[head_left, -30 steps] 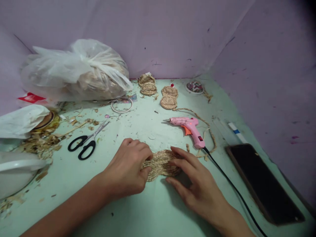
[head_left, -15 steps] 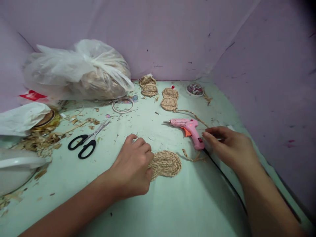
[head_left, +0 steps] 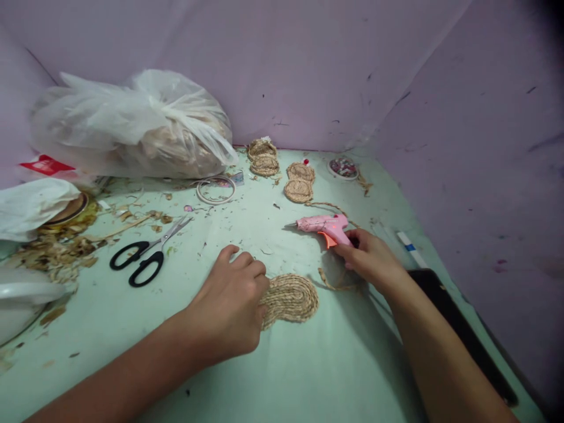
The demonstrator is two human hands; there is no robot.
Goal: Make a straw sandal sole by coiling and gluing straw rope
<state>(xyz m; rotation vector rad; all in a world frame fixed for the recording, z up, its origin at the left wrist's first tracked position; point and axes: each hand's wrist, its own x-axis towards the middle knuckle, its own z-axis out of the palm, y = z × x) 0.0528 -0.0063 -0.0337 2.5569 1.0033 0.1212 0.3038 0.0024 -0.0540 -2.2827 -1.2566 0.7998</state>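
Note:
My left hand [head_left: 235, 302] is closed on the left part of a woven straw sole-shaped piece [head_left: 293, 298], which lies on the pale green table [head_left: 282, 376]. The hand hides that end of the piece. At the right, my right hand [head_left: 368, 255] has its fingers wrapped round the handle of a pink glue gun [head_left: 324, 224]. The gun's nozzle points left, and its orange trigger shows. A short twisted straw cord [head_left: 337, 286] lies just below the gun, and another cord runs behind it.
Black-handled scissors [head_left: 147, 258] lie left, near straw scraps. Behind stand a filled plastic bag [head_left: 136, 129], a tape ring [head_left: 215, 190], two small woven pieces [head_left: 263, 157] and a dish of beads [head_left: 343, 167]. A dark flat object [head_left: 462, 329] lies beneath my right forearm.
My right hand has moved left and closed on the glue gun's handle. My left hand still holds the woven piece. The view has shifted slightly, showing more of the dark object.

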